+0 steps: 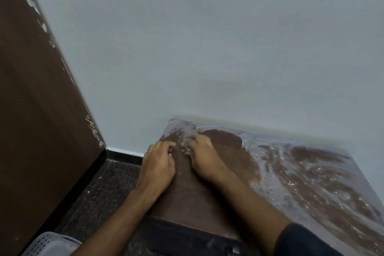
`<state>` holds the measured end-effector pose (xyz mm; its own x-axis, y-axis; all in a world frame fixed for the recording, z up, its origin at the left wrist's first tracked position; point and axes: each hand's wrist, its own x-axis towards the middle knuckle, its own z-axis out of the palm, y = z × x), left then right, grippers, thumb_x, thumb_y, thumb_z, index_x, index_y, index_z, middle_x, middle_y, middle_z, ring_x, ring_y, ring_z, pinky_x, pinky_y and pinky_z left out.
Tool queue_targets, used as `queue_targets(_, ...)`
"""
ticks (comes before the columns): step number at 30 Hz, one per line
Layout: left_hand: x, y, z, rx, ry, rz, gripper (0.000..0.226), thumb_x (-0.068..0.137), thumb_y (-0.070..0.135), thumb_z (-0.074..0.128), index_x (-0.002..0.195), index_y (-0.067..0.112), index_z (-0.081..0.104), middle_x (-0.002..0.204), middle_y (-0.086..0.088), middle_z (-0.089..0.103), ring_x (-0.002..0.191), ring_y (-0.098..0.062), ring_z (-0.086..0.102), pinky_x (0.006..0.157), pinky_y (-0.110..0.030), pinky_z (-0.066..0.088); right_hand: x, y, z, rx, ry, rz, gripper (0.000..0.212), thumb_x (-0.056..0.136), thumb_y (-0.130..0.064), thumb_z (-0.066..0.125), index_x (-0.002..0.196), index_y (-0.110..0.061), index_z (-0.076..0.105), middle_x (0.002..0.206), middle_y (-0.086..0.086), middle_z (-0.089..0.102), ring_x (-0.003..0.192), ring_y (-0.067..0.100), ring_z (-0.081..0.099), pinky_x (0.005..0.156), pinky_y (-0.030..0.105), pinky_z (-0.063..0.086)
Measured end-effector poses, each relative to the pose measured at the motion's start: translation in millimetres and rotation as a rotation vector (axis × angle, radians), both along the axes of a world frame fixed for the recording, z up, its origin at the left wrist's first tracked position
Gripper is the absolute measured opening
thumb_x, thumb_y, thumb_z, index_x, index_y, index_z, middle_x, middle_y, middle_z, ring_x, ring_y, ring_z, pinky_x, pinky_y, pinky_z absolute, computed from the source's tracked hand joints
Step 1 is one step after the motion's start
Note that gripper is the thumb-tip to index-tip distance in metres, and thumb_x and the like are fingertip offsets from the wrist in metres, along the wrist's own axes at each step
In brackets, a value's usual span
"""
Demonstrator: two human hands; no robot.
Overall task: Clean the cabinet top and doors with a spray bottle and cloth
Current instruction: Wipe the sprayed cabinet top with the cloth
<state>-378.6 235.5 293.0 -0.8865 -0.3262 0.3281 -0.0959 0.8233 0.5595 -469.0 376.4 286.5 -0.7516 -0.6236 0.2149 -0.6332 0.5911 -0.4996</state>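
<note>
Forearms reach over cabinet top; left hand curled, apparently empty; right hand pinching thin, soft plastic film near far-left corner; tears easily.

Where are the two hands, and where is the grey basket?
left hand (pixel 159 165): head view, on its back.
right hand (pixel 204 157): head view, on its back, by the knuckles.
grey basket (pixel 51 244): head view, on its perforated rim, bottom left corner.

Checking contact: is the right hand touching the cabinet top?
Touching: the head view shows the right hand pressed flat against the cabinet top.
</note>
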Motion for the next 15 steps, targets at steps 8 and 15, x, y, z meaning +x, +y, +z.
queue_targets(8, 12.2, -9.2, -1.7, 0.060, 0.023, 0.005, 0.034, 0.089, 0.000, 0.048, 0.111, 0.019, 0.065, 0.104, 0.006, 0.062, 0.102, -0.011, 0.051, 0.090, -0.024, 0.043, 9.1, 15.2, -2.7, -0.062, 0.028, -0.021, 0.040, 0.093, -0.010, 0.058, 0.132, -0.018, 0.064, 0.141, 0.004, 0.051, 0.134, 0.023, 0.040, 0.115, 0.023, 0.028)
queue_targets(15, 9.6, -7.1, 2.1, 0.066, 0.030, -0.033, 0.026, 0.093, 0.007, 0.049, 0.109, 0.021, 0.065, 0.107, 0.009, 0.061, 0.105, -0.010, 0.050, 0.093, -0.026, 0.043, 64.3, 24.0, 4.0, -0.032, 0.043, 0.283, 0.038, 0.090, -0.013, 0.056, 0.125, -0.023, 0.066, 0.136, -0.003, 0.054, 0.129, 0.010, 0.041, 0.113, 0.015, 0.027)
